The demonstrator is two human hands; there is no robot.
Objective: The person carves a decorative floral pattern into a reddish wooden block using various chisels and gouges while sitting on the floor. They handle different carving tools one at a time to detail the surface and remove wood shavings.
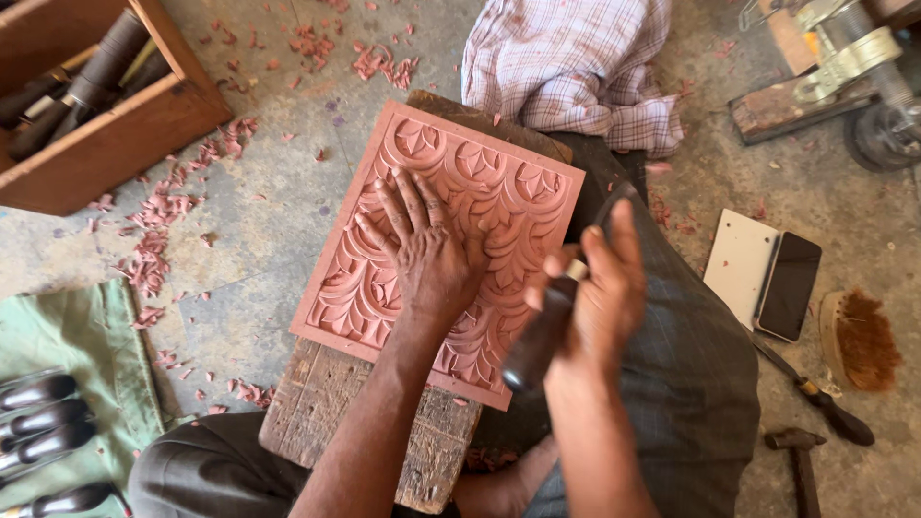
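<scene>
A pinkish-red carved panel [499,168] with a leaf pattern lies on a worn wooden board [317,403] set across my lap. My left hand [422,245] rests flat on the middle of the panel, fingers spread toward its upper left. My right hand [600,288] is closed around a carving tool with a dark wooden handle [537,341], held just off the panel's right edge. The tool's blade end is hidden behind my fingers.
A wooden box of dark-handled tools [86,86] stands at top left, more tools [43,422] lie on green cloth at bottom left. Pink shavings [158,221] litter the concrete floor. A checked cloth [576,67], phone [789,286], brush [859,341] and hammer [796,460] lie on the right.
</scene>
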